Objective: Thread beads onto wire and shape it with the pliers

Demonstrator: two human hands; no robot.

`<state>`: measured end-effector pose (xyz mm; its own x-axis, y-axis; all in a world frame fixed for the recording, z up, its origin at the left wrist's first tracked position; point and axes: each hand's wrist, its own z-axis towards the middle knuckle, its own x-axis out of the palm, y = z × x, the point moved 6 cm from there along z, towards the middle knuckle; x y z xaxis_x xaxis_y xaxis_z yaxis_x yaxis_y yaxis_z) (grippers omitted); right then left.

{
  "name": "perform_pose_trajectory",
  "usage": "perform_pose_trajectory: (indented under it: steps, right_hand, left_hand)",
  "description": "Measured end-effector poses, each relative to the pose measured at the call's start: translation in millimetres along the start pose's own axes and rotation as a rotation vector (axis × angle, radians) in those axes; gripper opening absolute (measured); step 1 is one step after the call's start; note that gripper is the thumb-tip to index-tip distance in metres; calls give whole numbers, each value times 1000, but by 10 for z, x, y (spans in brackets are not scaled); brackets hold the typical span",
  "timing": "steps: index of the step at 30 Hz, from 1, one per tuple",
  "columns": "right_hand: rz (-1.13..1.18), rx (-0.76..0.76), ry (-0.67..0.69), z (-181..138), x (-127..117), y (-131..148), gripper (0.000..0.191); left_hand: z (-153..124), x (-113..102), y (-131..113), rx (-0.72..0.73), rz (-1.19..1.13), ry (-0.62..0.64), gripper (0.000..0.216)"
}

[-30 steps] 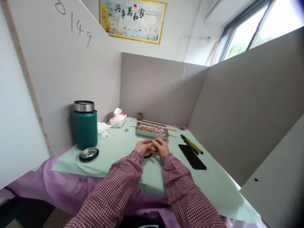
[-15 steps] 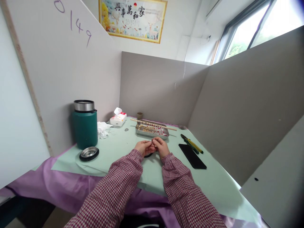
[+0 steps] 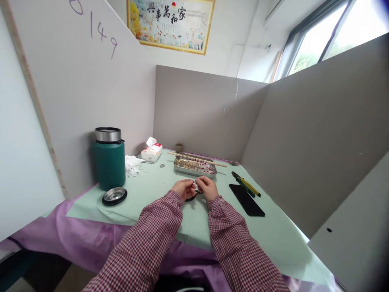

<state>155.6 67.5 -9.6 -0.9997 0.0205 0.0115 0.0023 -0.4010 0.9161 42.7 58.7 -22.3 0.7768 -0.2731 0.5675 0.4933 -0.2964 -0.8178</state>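
Close together over the table's middle, my left hand [image 3: 184, 189] and my right hand [image 3: 207, 188] face each other with a narrow gap between the fingertips. Both are closed in a pinch; whatever lies between the fingers is too small to make out. Under them on the table is a dark object [image 3: 191, 198], mostly covered by the hands. Just beyond the fingertips stands a metal tray [image 3: 194, 172] with gold, red and clear small pieces in it. Across its back part lies a thin wooden stick [image 3: 219, 164] with small pieces along it.
A green flask [image 3: 109, 166] and its lid [image 3: 114, 196] stand at left, near crumpled tissues [image 3: 132, 165] and a tissue pack [image 3: 152, 152]. A small brown cup [image 3: 179, 147] is at the back. On the right lie yellow-green pliers [image 3: 246, 185] and a flat black pad [image 3: 246, 200]. Partitions enclose the table.
My fingertips, touching half a second ago, have drawn slightly apart. More of the dark object beneath them shows now. The things on the table have stayed in place.
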Motion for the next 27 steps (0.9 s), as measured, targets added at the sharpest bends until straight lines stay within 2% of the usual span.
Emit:
perform_pose_trajectory:
  steps: [6, 17, 21, 27]
  right_hand:
    - [-31, -32, -7, 12, -23, -2, 23]
    - [-249, -61, 9, -54, -8, 136, 23]
    - [-346, -67, 15, -87, -32, 168, 23]
    - [-483, -177, -67, -109, -112, 209, 25]
  left_hand:
    - [-6, -17, -7, 11, 42, -24, 9]
    - [11, -31, 24, 21, 322, -141, 11]
    - [1, -2, -11, 76, 582, -169, 14]
    - [-58, 90, -166, 301, 1161, -222, 22]
